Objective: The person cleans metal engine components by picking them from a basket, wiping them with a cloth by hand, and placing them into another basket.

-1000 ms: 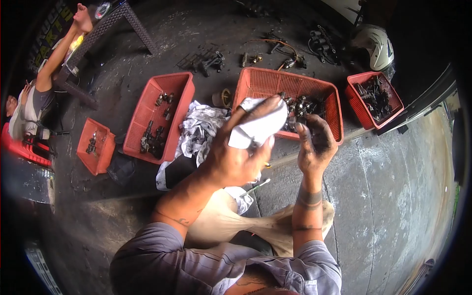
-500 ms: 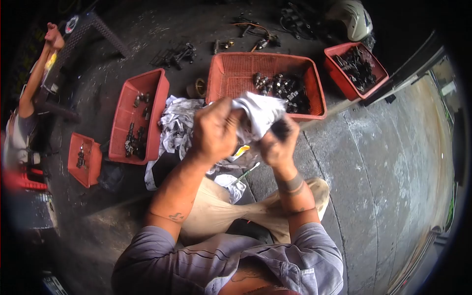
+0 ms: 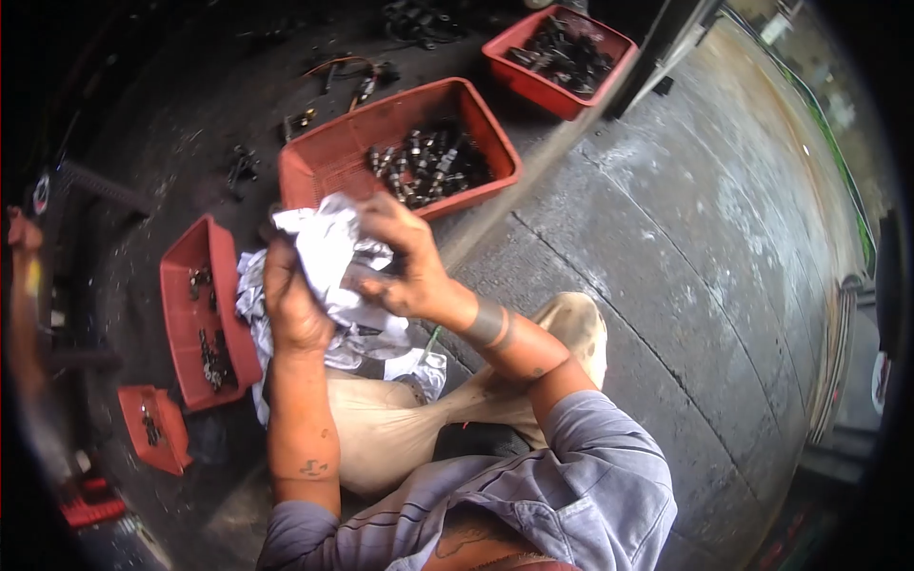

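Observation:
A crumpled white rag [image 3: 328,243] is bunched between my two hands, above my crossed legs. My left hand [image 3: 297,303] grips it from the left, thumb up along its side. On the other side my right hand [image 3: 407,255] has its fingers curled onto the cloth, with dark grime on the fingertips. Whether anything is wrapped inside the rag is hidden. Just beyond my hands stands a large red basket [image 3: 314,169] with many dark and silvery metal parts [image 3: 428,167] heaped at its right end. More soiled rags [image 3: 367,344] lie below my hands.
To the left are a long red basket [image 3: 174,319] and a smaller red bin [image 3: 171,447], both with metal parts inside. Another red bin [image 3: 571,105] of dark parts stands at the upper right. Loose parts [image 3: 243,169] and an orange cable [image 3: 345,61] lie on the dark floor.
My view has turned, so the baskets appear tilted and shifted left. Both hands and the rag have moved left in view, and the rag is bunched differently.

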`<action>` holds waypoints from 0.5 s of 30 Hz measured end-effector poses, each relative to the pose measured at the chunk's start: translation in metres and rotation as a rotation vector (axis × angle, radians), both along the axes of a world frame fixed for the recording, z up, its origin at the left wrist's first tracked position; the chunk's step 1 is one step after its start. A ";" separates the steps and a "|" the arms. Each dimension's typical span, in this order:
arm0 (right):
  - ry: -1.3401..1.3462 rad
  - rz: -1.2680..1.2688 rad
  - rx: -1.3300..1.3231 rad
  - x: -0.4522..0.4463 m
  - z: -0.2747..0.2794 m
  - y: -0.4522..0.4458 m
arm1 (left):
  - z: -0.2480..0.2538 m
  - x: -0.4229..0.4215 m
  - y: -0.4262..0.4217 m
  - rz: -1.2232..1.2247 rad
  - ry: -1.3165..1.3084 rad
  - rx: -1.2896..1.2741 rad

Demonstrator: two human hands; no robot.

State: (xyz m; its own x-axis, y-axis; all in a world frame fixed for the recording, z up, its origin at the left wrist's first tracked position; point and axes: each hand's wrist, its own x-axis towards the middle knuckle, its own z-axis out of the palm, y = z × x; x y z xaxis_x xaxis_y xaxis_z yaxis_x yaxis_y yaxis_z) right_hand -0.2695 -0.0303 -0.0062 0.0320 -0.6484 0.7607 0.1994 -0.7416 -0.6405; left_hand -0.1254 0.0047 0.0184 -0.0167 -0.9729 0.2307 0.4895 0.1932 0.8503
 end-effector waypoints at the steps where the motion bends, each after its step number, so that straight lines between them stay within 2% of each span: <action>1: 0.042 0.022 0.044 0.000 0.003 0.003 | 0.001 0.004 -0.002 0.008 -0.027 0.024; 5: 0.037 -0.027 0.030 0.005 0.004 0.008 | -0.009 0.024 -0.011 0.020 -0.098 0.070; 6: 0.084 -0.113 -0.005 0.007 0.004 0.006 | 0.001 0.016 -0.011 0.090 -0.249 -0.013; 8: 0.003 -0.050 0.117 0.008 0.006 0.010 | -0.002 0.025 -0.019 0.146 -0.292 0.012; 10: 0.041 -0.017 0.098 0.009 0.010 0.012 | 0.006 0.025 -0.019 0.134 -0.328 -0.056; 12: -0.037 -0.003 0.124 0.013 0.008 0.015 | 0.009 0.020 -0.014 0.079 -0.142 -0.066; 14: -0.088 -0.023 0.196 0.011 0.005 0.011 | 0.012 0.016 -0.007 -0.057 -0.210 -0.076; 15: -0.151 -0.018 0.171 0.011 0.002 0.009 | 0.007 0.014 -0.009 0.002 -0.299 -0.105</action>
State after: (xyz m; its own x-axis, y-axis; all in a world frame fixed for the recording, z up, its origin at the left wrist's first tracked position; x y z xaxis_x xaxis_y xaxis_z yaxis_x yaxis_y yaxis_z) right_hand -0.2583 -0.0218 -0.0040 -0.0866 -0.7675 0.6351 0.2898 -0.6294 -0.7211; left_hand -0.1117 -0.0047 0.0250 -0.0976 -0.9440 0.3153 0.2203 0.2885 0.9318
